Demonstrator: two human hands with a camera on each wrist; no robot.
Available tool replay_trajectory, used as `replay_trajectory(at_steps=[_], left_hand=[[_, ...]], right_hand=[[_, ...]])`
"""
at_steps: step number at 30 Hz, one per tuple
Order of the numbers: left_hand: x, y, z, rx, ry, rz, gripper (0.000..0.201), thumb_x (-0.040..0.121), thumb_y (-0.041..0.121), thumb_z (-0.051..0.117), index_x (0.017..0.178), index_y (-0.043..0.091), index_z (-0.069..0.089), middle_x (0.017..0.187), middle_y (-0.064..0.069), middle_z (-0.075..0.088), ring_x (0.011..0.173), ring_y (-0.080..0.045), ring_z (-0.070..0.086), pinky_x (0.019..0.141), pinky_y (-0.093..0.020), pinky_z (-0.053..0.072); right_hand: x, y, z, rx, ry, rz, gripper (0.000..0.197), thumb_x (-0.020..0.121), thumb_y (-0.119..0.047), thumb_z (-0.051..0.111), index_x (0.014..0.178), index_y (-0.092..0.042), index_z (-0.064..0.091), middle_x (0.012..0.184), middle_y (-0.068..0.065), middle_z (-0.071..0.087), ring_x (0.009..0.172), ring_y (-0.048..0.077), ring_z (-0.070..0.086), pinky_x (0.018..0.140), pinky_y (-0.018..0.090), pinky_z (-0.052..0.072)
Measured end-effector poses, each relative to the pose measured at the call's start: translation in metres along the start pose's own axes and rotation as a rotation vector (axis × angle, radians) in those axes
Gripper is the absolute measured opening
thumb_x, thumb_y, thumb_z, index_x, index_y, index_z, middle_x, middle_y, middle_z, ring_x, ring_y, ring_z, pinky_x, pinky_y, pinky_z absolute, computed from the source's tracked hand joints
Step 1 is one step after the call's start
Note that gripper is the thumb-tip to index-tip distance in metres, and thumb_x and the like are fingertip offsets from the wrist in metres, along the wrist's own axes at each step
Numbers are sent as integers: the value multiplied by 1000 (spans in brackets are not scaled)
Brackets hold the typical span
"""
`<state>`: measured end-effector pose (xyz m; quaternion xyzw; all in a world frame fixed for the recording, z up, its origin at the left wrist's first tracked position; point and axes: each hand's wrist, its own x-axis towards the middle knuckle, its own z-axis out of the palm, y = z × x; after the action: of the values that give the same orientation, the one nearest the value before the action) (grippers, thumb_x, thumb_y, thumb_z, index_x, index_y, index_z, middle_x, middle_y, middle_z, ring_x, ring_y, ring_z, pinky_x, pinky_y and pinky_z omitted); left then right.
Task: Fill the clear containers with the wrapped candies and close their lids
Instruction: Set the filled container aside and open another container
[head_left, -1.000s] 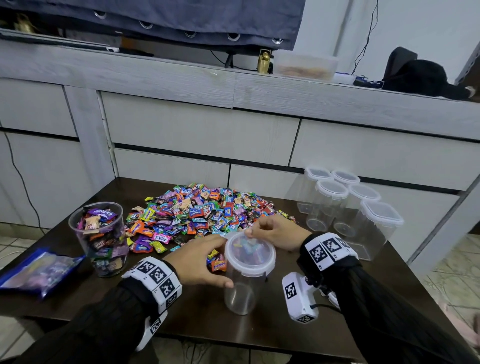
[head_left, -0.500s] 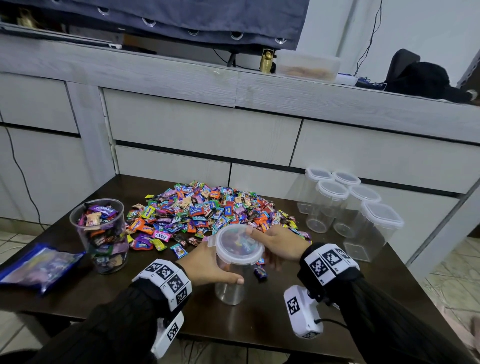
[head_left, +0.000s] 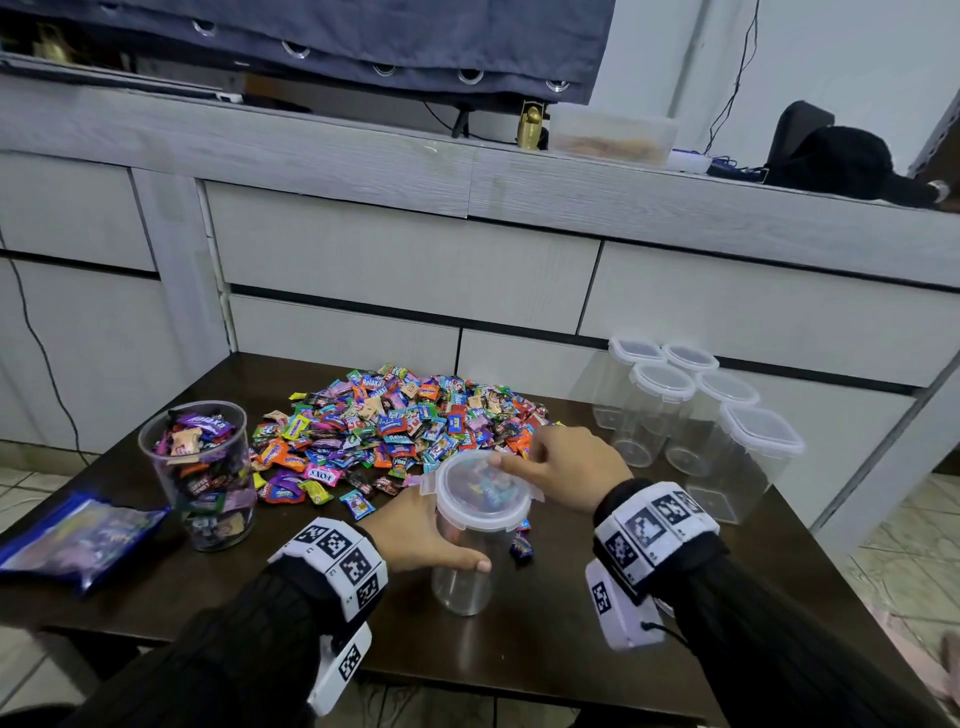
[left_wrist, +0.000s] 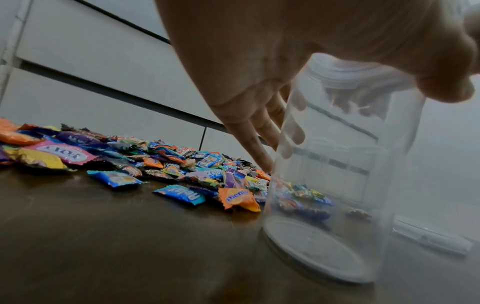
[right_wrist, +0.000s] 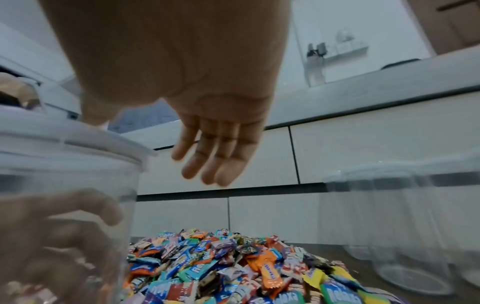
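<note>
Head view, left hand grip wrapped round clear container, right hand loose, thumb on lid

We can't really see the left hand fingers from the head view, they're wrapped behind the clear container. In the right wrist view that container is cut off at the left edge and the fingers behind it are just a smear. The spare containers are blurry too, and the blue bag print is too small for us to read.
</note>
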<state>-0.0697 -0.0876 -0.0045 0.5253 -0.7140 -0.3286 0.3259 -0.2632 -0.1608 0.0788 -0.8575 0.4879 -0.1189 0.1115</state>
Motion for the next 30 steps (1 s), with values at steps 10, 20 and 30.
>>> replay_trajectory(at_steps=[10,20,30], left_hand=[[-2,9,1,-108,-25,15,58,58,35,87,109,22,63,102,11,71,99,0,64,89,-19,50],[-10,2,12,-305,-31,-42,97,49,33,93,130,32,40,123,7,61,115,-2,60,93,-19,50],[-9,2,23,-317,-27,-34,89,59,13,93,130,26,42,123,4,61,116,-1,59,96,-19,48]], right_hand=[[-16,-37,20,17,-170,-378,78,72,-64,58,138,-28,36,134,2,43,122,22,41,104,42,37],[-15,47,-15,8,22,239,87,68,-73,61,135,-23,37,135,3,49,127,26,42,103,42,37],[-68,156,36,-158,-205,588,95,59,-64,76,129,-14,34,130,7,44,125,26,40,100,31,37]])
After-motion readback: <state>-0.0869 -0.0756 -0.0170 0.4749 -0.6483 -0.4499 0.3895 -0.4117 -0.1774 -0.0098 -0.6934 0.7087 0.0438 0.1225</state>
